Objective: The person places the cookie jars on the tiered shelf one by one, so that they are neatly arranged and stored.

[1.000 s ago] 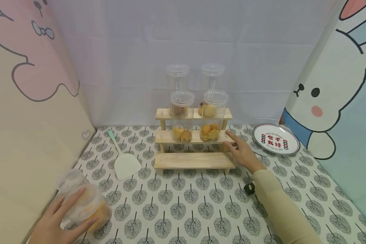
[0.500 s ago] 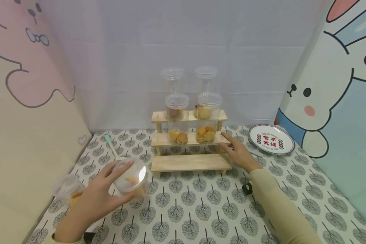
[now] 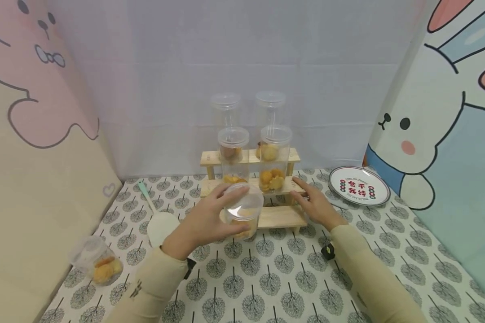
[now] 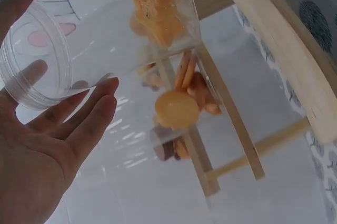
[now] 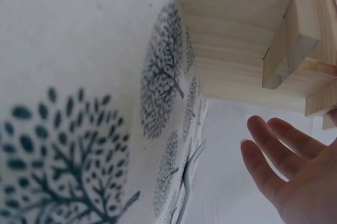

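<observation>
My left hand (image 3: pixel 208 215) grips a clear plastic cookie jar (image 3: pixel 246 213) by its lid, fingers and thumb around the rim. The jar is before the left-middle part of the wooden display rack's (image 3: pixel 284 217) lowest step, covering some of it; cookies show inside. Whether its base touches the step cannot be told. My right hand (image 3: pixel 317 207) touches the right end of the middle step, and in the right wrist view several fingers reach out straight beside the rack. Two cookie jars (image 3: pixel 275 157) stand on the middle step and two more (image 3: pixel 270 112) on the top one.
Another cookie jar (image 3: pixel 96 260) is at the left on the patterned tablecloth. Behind my left arm lies a white spatula (image 3: pixel 160 226) with a green handle end. A printed plate (image 3: pixel 359 186) is at right, and a fork (image 5: pixel 188 182) shows beside the rack.
My left hand has carried one jar from the lower left to the rack's front; the other jar stayed behind. My right hand has kept its place on the rack.
</observation>
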Available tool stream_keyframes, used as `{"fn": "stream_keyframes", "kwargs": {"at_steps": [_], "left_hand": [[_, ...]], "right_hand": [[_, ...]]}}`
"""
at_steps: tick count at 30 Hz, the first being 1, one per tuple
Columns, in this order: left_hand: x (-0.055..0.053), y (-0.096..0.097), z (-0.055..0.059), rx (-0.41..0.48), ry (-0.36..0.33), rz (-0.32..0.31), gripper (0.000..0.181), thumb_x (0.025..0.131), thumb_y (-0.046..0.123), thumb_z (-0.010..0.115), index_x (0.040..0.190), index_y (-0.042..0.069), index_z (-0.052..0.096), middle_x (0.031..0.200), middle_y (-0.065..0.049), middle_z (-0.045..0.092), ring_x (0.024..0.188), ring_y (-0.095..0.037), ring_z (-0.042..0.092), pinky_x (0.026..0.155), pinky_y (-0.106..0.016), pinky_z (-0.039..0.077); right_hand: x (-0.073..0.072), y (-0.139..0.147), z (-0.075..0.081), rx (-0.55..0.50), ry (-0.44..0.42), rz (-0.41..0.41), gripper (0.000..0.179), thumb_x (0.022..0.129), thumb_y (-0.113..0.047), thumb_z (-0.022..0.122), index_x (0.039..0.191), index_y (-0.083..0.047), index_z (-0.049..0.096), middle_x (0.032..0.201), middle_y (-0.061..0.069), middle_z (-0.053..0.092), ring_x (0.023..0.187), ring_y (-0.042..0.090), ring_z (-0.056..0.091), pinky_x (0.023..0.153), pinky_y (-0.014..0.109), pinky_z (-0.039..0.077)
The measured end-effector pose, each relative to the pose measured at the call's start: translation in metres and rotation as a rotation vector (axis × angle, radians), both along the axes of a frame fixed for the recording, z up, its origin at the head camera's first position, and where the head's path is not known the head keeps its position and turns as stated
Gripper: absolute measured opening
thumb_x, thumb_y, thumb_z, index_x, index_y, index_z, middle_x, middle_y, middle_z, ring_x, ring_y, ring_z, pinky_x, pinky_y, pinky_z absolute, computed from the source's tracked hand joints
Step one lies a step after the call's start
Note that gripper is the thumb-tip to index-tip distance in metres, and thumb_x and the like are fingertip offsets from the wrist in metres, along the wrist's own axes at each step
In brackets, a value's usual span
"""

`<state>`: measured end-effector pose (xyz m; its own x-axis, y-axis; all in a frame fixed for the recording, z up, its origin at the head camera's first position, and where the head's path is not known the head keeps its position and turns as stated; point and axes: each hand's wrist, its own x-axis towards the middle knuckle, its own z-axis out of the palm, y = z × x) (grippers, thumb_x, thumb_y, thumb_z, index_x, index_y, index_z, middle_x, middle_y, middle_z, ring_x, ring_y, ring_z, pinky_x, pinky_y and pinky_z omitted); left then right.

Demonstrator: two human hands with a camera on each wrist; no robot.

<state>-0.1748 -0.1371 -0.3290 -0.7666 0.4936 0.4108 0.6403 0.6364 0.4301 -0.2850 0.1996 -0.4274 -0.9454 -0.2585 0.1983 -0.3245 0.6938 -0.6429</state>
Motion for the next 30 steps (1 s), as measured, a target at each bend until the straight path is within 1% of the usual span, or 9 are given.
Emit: {"fn": "stream_keyframes", "kwargs": {"at_steps": [3,5,7,9,13,16,19,26,30], "left_hand": [[-0.011,0.024,-0.001,0.0,-0.033,0.006,0.084,0.077,0.051,0.083,0.15,0.035,0.044,0.149,-0.009,0.045,0.115,-0.032,0.061,0.092,-0.051,0.055],[-0.019,0.039,-0.004,-0.001,-0.034,0.011,0.084,0.077,0.053,0.082,0.15,0.035,0.045,0.149,-0.008,0.045,0.118,-0.031,0.059,0.094,-0.05,0.054],[-0.026,0.051,-0.007,0.002,-0.036,0.014,0.084,0.077,0.054,0.082,0.15,0.034,0.045,0.147,-0.007,0.047,0.117,-0.028,0.059,0.094,-0.047,0.055],[-0.033,0.061,-0.011,0.01,-0.041,0.009,0.083,0.077,0.053,0.081,0.15,0.033,0.045,0.143,-0.005,0.048,0.114,-0.025,0.06,0.092,-0.044,0.056],[-0.042,0.074,-0.017,0.008,-0.084,0.025,0.084,0.079,0.053,0.08,0.151,0.033,0.043,0.144,-0.008,0.047,0.114,-0.026,0.059,0.093,-0.046,0.055],[-0.045,0.08,-0.022,0.004,-0.116,0.039,0.084,0.079,0.053,0.08,0.152,0.035,0.041,0.144,-0.011,0.046,0.113,-0.027,0.059,0.092,-0.047,0.055],[-0.048,0.085,-0.026,0.001,-0.128,0.058,0.086,0.079,0.053,0.08,0.152,0.038,0.039,0.145,-0.013,0.045,0.113,-0.029,0.06,0.09,-0.048,0.056],[-0.05,0.092,-0.032,0.02,-0.123,0.062,0.087,0.078,0.053,0.081,0.153,0.036,0.04,0.139,-0.01,0.049,0.109,-0.025,0.062,0.086,-0.04,0.058],[-0.051,0.094,-0.034,0.008,-0.118,0.068,0.086,0.079,0.052,0.081,0.153,0.035,0.04,0.139,-0.011,0.049,0.108,-0.025,0.062,0.084,-0.038,0.059]], "right_hand": [[0.001,0.002,-0.001,0.003,0.001,0.0,0.067,0.101,-0.061,0.039,0.159,-0.032,0.024,0.154,0.019,0.039,0.122,0.037,0.057,0.102,0.062,0.045],[0.001,0.003,-0.002,0.003,0.012,0.007,0.066,0.102,-0.059,0.04,0.159,-0.03,0.024,0.153,0.02,0.041,0.121,0.037,0.058,0.1,0.062,0.047],[0.001,0.003,-0.002,-0.001,0.019,0.004,0.066,0.102,-0.059,0.04,0.159,-0.031,0.025,0.151,0.019,0.043,0.12,0.036,0.059,0.098,0.061,0.049],[0.002,0.004,-0.002,-0.005,0.022,0.005,0.065,0.102,-0.059,0.041,0.159,-0.032,0.026,0.149,0.019,0.045,0.118,0.035,0.06,0.095,0.06,0.051],[0.003,0.004,-0.002,-0.016,0.018,0.017,0.063,0.102,-0.058,0.042,0.158,-0.034,0.027,0.146,0.018,0.047,0.115,0.034,0.061,0.09,0.056,0.055],[0.003,0.004,-0.001,-0.022,0.016,0.024,0.062,0.102,-0.056,0.042,0.158,-0.034,0.027,0.145,0.019,0.047,0.116,0.034,0.061,0.09,0.055,0.056],[0.002,0.003,-0.001,-0.021,0.016,0.025,0.062,0.103,-0.056,0.042,0.158,-0.033,0.027,0.147,0.019,0.046,0.116,0.034,0.061,0.09,0.055,0.055],[0.001,0.002,0.0,-0.022,0.016,0.024,0.062,0.103,-0.054,0.043,0.158,-0.03,0.028,0.151,0.019,0.042,0.117,0.034,0.062,0.09,0.053,0.056],[0.001,0.002,0.001,-0.027,0.016,0.029,0.061,0.104,-0.053,0.043,0.158,-0.03,0.028,0.151,0.019,0.042,0.116,0.034,0.062,0.088,0.052,0.057]]}}
